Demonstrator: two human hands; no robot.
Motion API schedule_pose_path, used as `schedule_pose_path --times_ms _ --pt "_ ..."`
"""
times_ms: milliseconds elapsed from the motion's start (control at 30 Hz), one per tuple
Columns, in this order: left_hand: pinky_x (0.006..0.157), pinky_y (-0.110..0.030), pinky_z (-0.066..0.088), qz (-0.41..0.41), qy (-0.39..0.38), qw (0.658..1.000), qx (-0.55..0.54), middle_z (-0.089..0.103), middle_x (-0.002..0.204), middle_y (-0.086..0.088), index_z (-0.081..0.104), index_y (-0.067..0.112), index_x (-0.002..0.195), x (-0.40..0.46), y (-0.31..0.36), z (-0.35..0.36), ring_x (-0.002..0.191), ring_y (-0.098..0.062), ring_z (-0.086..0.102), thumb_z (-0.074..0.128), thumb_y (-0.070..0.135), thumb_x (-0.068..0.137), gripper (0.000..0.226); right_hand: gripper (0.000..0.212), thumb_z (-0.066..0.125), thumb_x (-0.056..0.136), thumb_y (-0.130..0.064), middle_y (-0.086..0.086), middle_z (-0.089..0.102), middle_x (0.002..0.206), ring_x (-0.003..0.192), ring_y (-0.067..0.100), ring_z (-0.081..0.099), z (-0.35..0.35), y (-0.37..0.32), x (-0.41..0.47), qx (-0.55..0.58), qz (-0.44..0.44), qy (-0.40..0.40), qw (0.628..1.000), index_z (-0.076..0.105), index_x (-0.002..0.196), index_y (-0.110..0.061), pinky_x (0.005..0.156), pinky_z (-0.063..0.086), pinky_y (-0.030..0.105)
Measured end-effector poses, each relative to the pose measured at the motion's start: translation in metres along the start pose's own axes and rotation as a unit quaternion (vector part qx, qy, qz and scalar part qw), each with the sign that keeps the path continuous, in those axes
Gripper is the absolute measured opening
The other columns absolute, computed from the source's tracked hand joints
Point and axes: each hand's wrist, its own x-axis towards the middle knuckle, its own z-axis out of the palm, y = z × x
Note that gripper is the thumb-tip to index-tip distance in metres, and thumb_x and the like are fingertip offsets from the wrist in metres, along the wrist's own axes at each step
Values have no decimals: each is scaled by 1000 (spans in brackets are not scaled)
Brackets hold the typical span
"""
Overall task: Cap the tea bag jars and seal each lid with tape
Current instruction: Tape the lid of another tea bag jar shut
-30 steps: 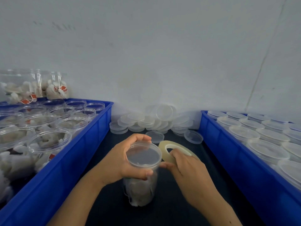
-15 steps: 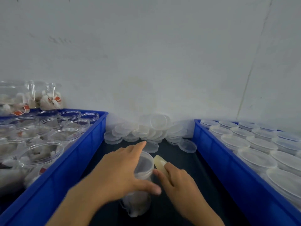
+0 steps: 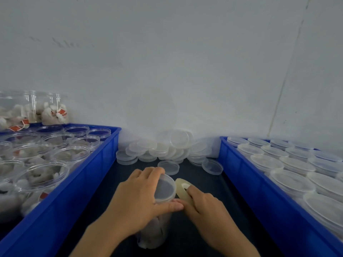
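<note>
The jar (image 3: 155, 230) stands on the dark table (image 3: 204, 229) between two blue bins, lid (image 3: 165, 189) on. The left hand (image 3: 137, 199) wraps its fingers round the lid rim, thumb pressed at the near edge. The right hand (image 3: 206, 206) pinches the tape roll (image 3: 182, 190) right against the jar. The left bin (image 3: 61, 199) holds open jars of tea bags; the right bin (image 3: 259, 197) holds capped ones. Loose lids (image 3: 167, 147) are piled against the wall behind.
</note>
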Motion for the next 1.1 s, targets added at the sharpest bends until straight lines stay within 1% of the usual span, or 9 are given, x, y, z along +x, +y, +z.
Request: schedule_pose_path --times_ms 67,267,433,533,600,733,900,1000,1100 --pt "96 -24 41 28 -16 999 -28 34 136 31 25 44 138 1 -8 -5 116 4 37 27 96 52 100 75 6 62 -85 -5 55 78 64 7 49 -3 -1 -2 -33 -19 -8 999 45 86 -26 59 40 21" --pt "98 -20 40 69 -36 994 -80 27 114 52 30 53 134 4 -21 -14 114 15 37 43 92 59 85 35 31 91 -66 -7 50 78 65 3 46 -7 0 -7 7 -42 -36 998 38 87 -33 61 39 23" --pt "93 -19 41 73 3 995 -72 36 113 48 34 51 131 3 -19 -10 108 17 39 44 85 61 78 25 32 97 -55 -6 52 79 68 5 48 -10 -5 -12 10 -55 -19 998 41 100 -31 70 41 28" --pt "92 -17 41 61 37 995 -74 43 125 34 34 47 134 1 -17 -5 110 10 43 61 72 73 72 28 31 98 -52 -4 56 84 74 8 52 -6 -7 -13 0 -53 1 999 43 108 -28 74 43 32" --pt "92 -15 39 49 58 995 -62 43 129 31 32 45 137 0 -14 -2 112 8 42 62 68 75 73 28 31 99 -50 -3 58 85 76 10 55 -3 -10 -11 -11 -43 14 999 44 106 -27 78 47 36" --pt "90 -14 39 46 84 995 -41 45 126 31 37 43 134 3 -9 3 110 5 44 63 67 75 68 27 29 99 -48 -7 53 76 68 8 53 8 -16 -7 -21 -5 47 999 43 89 -28 70 46 29" --pt "88 -18 43 49 96 993 -49 48 118 31 41 43 126 1 -11 3 105 5 46 45 82 65 72 20 28 101 -46 -10 51 80 74 5 54 6 -15 -10 17 0 42 999 38 101 -29 74 47 27" --pt "88 -22 46 49 111 991 -53 49 117 29 42 42 125 1 -11 6 104 5 46 50 82 71 67 16 30 101 -46 -10 47 75 65 3 46 4 -15 -14 62 -5 27 998 33 94 -32 67 41 25" --pt "87 -21 46 43 118 991 -50 51 119 26 44 39 127 3 -10 8 103 4 46 43 81 66 73 16 30 101 -46 -9 47 72 63 4 46 6 -19 -15 67 10 56 996 33 93 -32 62 37 21"
